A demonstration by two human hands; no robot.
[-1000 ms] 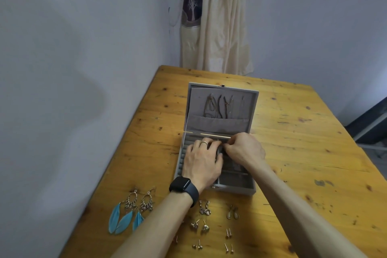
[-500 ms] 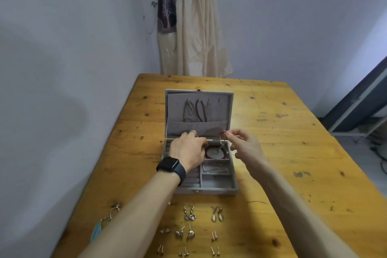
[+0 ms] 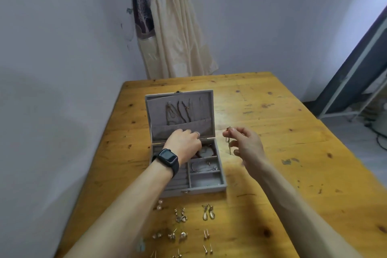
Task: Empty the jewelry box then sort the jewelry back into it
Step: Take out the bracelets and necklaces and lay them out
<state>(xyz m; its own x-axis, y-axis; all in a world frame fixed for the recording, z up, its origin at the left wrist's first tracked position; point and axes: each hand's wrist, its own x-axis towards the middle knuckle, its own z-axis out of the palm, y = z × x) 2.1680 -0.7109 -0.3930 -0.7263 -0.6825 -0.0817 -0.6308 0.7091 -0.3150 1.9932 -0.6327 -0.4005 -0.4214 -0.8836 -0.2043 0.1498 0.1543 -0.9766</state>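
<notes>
The grey velvet jewelry box (image 3: 207,184) sat open mid-table (image 3: 293,132), lid upright, necklaces (image 3: 180,111) hanging inside the lid. Just right of it, the right hand (image 3: 247,144) pinched a thin gold chain (image 3: 228,142), dangling. Over the hinge lay the left hand (image 3: 184,142), fingertips hidden, so its grip couldn't be told.

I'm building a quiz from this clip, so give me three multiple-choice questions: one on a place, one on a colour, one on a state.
1. Where does the right hand hold the chain? A) inside the jewelry box B) right of it, above the table C) behind it
2. Box colour? A) grey B) red C) blue
3. The lid is: A) shut B) removed C) open, upright
Answers: 1 B, it dangles beside the box; 2 A, grey walls and lining; 3 C, necklaces hang inside it.
</notes>
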